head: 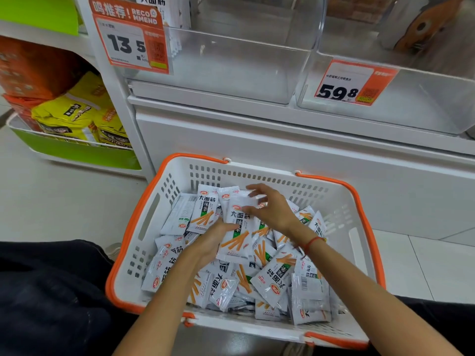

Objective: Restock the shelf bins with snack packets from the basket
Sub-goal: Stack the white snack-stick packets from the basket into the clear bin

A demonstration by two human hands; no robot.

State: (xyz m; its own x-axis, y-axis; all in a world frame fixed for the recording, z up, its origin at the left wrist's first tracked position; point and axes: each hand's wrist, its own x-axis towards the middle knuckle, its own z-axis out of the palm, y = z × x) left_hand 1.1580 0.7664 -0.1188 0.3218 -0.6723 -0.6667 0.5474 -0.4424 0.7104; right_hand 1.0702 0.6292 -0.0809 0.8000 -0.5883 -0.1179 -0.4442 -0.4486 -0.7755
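- Basket [151, 191]: white with orange rim and handles, on the floor just before the shelf unit; your snack packets [270, 283] lie loose in it, heaped, facing every way.
- Left hand [213, 240]: down among the packets, fingers curled under the lower edge of the upright packet [237, 235] at the middle of the heap. It supports that packet from below.
- Right hand [270, 209]: over the top of the same bunch, fingers part spread and bent, thumb and fingertips pinching the upper edges. Red cord on the wrist.
- Target bin [218, 73]: clear, directly above the basket, tagged 13.5; only a few packets stand at its back left, so there is plenty of room.
- Neighbouring bin [424, 109]: clear, tagged 59.8, different goods; keep your packets out of it.
- Step in hand, as judged: gathering a stack.
- Advice: square the packets face-forward between both palms before lifting; take a modest bunch so none slide out; lift straight up and clear the bin's front wall before letting go.
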